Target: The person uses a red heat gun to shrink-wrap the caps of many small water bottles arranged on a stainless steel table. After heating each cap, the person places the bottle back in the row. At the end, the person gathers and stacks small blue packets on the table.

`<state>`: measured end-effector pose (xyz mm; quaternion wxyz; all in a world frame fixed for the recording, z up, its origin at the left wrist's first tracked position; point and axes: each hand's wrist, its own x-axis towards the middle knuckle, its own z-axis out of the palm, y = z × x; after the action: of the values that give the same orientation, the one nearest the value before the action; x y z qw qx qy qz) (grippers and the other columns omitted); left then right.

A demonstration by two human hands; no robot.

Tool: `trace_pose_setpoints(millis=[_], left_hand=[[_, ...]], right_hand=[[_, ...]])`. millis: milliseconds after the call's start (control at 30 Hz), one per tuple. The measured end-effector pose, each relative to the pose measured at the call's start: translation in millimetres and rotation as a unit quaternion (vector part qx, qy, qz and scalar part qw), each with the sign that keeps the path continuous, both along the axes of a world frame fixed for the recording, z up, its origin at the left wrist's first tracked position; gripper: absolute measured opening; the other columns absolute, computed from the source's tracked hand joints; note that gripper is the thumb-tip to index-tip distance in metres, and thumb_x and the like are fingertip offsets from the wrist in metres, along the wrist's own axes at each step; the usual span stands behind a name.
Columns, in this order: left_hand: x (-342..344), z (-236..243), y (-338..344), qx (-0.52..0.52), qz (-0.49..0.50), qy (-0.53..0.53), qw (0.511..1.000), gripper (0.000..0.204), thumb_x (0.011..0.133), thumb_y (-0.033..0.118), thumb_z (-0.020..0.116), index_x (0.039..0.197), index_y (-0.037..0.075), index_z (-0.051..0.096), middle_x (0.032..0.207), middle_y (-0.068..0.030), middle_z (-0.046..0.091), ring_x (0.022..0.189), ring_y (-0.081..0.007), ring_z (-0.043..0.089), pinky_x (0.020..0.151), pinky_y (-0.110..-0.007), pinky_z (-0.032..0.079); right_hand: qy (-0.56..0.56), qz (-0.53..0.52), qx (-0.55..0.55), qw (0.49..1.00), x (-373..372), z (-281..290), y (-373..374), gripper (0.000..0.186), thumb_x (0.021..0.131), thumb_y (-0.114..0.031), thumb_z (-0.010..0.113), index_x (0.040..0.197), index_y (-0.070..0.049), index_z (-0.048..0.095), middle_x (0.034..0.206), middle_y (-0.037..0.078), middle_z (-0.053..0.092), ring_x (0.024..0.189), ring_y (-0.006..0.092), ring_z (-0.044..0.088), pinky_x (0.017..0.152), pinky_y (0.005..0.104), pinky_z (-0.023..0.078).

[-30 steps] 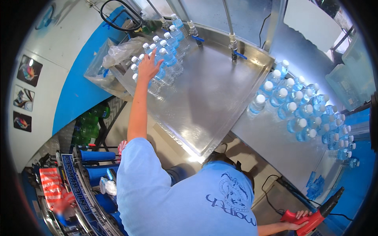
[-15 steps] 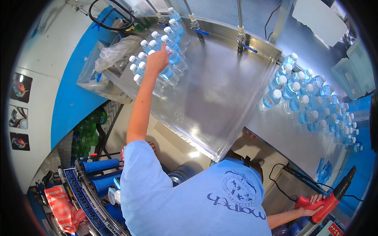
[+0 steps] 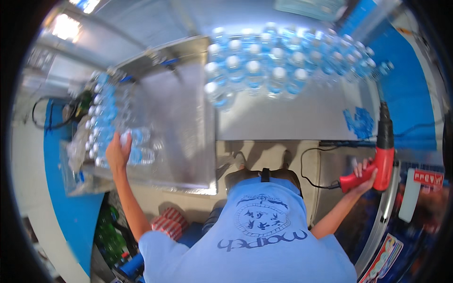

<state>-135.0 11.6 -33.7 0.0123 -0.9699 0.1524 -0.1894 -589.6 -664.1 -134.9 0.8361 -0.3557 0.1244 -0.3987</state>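
My left hand (image 3: pixel 118 152) is closed around the white cap end of a clear water bottle (image 3: pixel 140 137) with a blue label. The bottle is at the near end of a group of similar capped bottles (image 3: pixel 104 111) on the left of the metal tray. My right hand (image 3: pixel 363 175) grips the handle of a red heat gun (image 3: pixel 386 162), its black nozzle pointing away from me, over the right end of the counter. A small heap of blue plastic film pieces (image 3: pixel 359 121) lies on the counter, left of the nozzle.
Many capped water bottles (image 3: pixel 254 70) stand in rows along the back of the right counter (image 3: pixel 283 115). The steel tray (image 3: pixel 212 174) has a raised rim, with blue-handled valves (image 3: pixel 167 61) behind it. A black cord (image 3: pixel 304 165) hangs from the heat gun. Plastic bags (image 3: pixel 75 155) lie at the left.
The view has swung to the right. My left hand has gone from the middle of the left bottles to one at their near edge. The heat gun stays in my right hand, now nozzle away.
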Motion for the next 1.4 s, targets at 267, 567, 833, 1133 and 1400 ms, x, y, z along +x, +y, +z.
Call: trace_pose_setpoints(millis=[267,567,833,1133,1400], left_hand=[[-138.0,58.5,-230.1,-0.125,-0.061,0.1,0.985,0.036,0.086,0.031,0.082,0.079,0.006,0.056,0.059,-0.01,0.053,0.05,-0.0225,0.052,0.05,-0.036,0.042],[-175.2,8.6,-501.5,-0.135,-0.255,0.149,0.946,0.044,0.085,0.046,0.08,0.077,0.008,0.058,0.058,-0.0069,0.057,0.053,-0.0279,0.061,0.05,-0.04,0.045],[-147.7,-31.4,-623.3,-0.063,-0.376,0.09,0.92,0.044,0.09,0.05,0.074,0.086,0.009,0.06,0.063,-0.007,0.063,0.06,-0.0293,0.066,0.051,-0.041,0.047],[-129.3,-30.9,-646.1,0.007,-0.339,0.11,0.934,0.056,0.098,0.058,0.061,0.096,0.003,0.054,0.078,-0.0153,0.069,0.078,-0.0356,0.07,0.061,-0.045,0.053],[-143.2,-36.3,-663.3,-0.088,-0.349,0.15,0.921,0.059,0.096,0.059,0.063,0.103,0.0,0.057,0.091,-0.0185,0.069,0.086,-0.0386,0.071,0.067,-0.047,0.056]], right_hand=[[0.037,0.002,0.001,0.999,-29.0,-3.1,-75.9,0.054,0.098,-0.042,0.066,0.129,-0.001,0.048,0.086,0.007,0.05,0.057,0.013,0.048,0.051,0.0261,0.043],[0.146,0.14,0.047,0.978,-71.6,-24.5,-136.3,0.049,0.097,-0.039,0.068,0.126,-0.003,0.051,0.087,0.009,0.059,0.06,0.0157,0.057,0.055,0.0293,0.049],[0.208,0.159,0.054,0.964,-74.8,-15.2,-139.6,0.043,0.097,-0.033,0.067,0.123,-0.003,0.052,0.085,0.011,0.06,0.06,0.0164,0.059,0.055,0.0291,0.05],[0.177,0.16,0.053,0.97,-75.1,-15.6,-142.4,0.033,0.097,-0.023,0.065,0.119,0.0,0.056,0.085,0.01,0.062,0.062,0.0148,0.06,0.056,0.0274,0.051],[0.19,0.18,0.058,0.963,-62.4,-16.6,-132.0,0.027,0.097,-0.019,0.066,0.115,-0.001,0.059,0.083,0.008,0.063,0.062,0.0139,0.061,0.058,0.0269,0.05]])
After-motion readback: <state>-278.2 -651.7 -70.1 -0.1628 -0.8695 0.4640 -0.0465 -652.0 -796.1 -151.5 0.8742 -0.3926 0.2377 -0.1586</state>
